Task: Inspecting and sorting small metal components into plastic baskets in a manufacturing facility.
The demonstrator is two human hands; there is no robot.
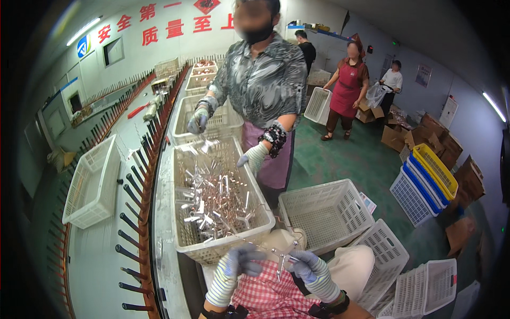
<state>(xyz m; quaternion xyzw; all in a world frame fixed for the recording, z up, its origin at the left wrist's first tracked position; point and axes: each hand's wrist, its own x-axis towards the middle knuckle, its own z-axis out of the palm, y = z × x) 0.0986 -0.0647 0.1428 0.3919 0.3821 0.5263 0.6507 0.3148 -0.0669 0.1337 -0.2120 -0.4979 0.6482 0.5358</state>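
Note:
My right hand [314, 270], in a grey-palmed striped glove, pinches a branched metal tube fitting [280, 261] above my lap. Thin arms reach out from the fitting, with shiny ends. My left hand [240, 263], gloved alike, has its fingers curled together just left of the fitting; whether they grip part of it is hidden. Right in front stands a white plastic crate [226, 245] holding a heap of similar silver and copper-coloured tube fittings [218, 194]. A co-worker across from me rests one gloved hand on its rim and holds a metal piece over it.
On the left runs a conveyor line [95, 255] edged with dark upright rods, a white crate [90, 183] lying on it. Light crates [326, 215] stand to my right, several stacked. Blue and yellow crates [425, 178] and cardboard boxes sit farther right. Other people stand behind.

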